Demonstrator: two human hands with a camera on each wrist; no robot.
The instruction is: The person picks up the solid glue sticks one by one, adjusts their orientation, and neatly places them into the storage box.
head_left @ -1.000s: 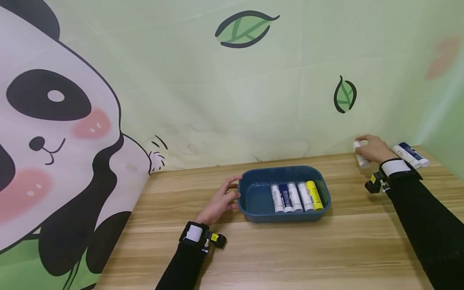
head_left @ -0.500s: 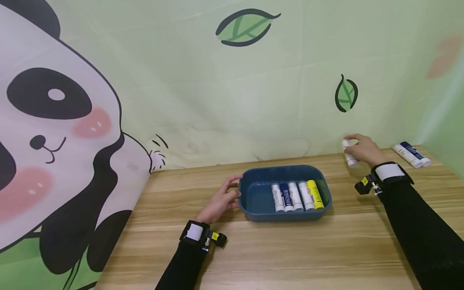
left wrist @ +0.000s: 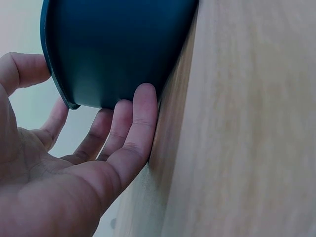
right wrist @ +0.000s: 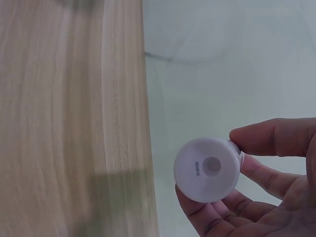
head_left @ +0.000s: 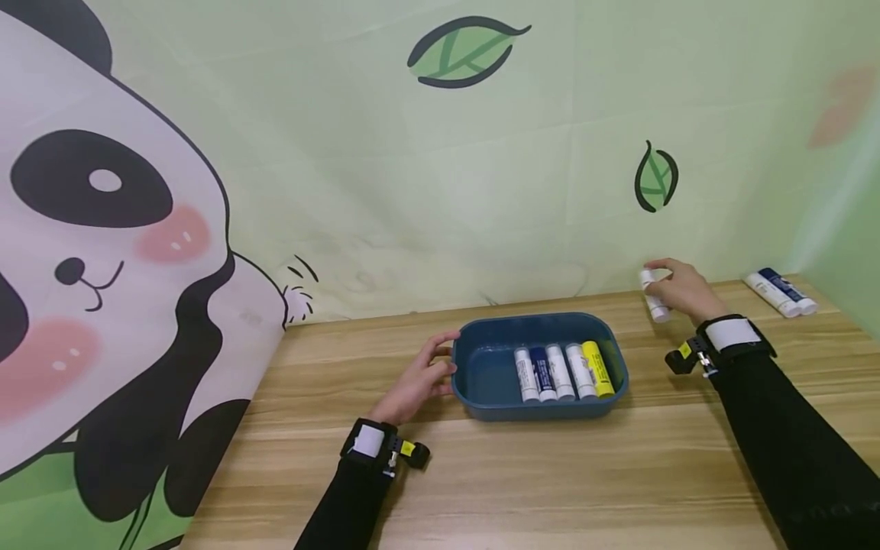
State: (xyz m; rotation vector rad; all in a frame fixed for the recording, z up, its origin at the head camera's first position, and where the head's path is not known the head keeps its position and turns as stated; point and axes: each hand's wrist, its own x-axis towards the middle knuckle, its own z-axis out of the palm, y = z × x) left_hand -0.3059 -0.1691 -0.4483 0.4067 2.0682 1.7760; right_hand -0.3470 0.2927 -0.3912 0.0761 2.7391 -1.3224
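Note:
My right hand [head_left: 687, 292] pinches a white glue stick [head_left: 654, 296] between thumb and fingers near the table's back edge, to the right of the blue bin. In the right wrist view the glue stick's round end [right wrist: 205, 170] faces the camera. At the bin's left end, my left hand [head_left: 415, 383] touches the wall with spread fingers. Close up in the left wrist view, fingertips [left wrist: 144, 94] rest against the bin's outer wall [left wrist: 118, 44]. Inside the blue bin [head_left: 490, 376], white, dark blue and yellow glue sticks [head_left: 560, 373] lie in a row toward the right side.
Two more glue sticks, one white [head_left: 773, 296] and one dark blue [head_left: 788, 290], lie side by side at the table's back right corner. The wooden table [head_left: 550, 481] ends at a green backdrop [head_left: 344, 168] with a printed panda and leaves.
My right hand has moved left along the back of the table with the white glue stick, away from the two in the corner. The left hand and the bin have stayed put.

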